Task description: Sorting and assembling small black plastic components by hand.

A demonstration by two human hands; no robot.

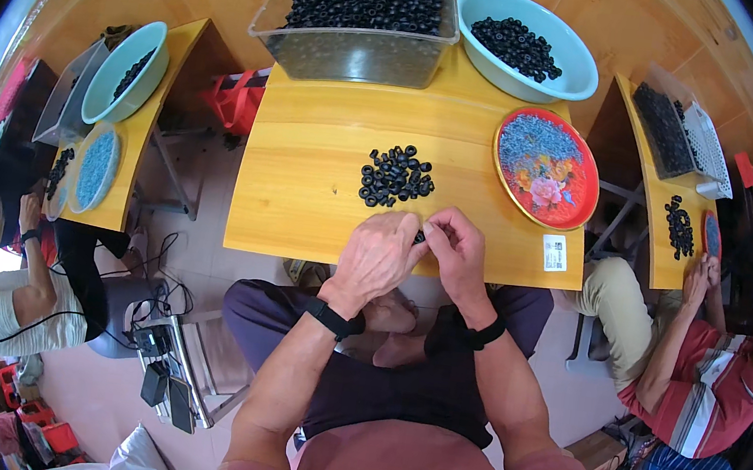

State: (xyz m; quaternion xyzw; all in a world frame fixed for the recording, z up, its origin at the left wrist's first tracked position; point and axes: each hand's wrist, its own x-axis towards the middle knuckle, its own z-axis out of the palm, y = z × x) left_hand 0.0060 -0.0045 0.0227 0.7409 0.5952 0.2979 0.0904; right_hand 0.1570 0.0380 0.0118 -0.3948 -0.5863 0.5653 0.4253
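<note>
Here, a small black piece point(420, 237) is held in the left hand's point(372, 255) grip, near the front edge of the desk point(306, 157). The right hand point(458, 249) is positioned against it, its grip narrowed to a pinch; whether anything is pinched there cannot be told. Loose black pieces point(395, 178) are heaped just beyond, left of a red tray point(578, 202).

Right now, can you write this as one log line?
left hand: holding small black part; right hand: fingertips at it; black pile: on table beyond hands; red tray: right, holding blue bits
</note>
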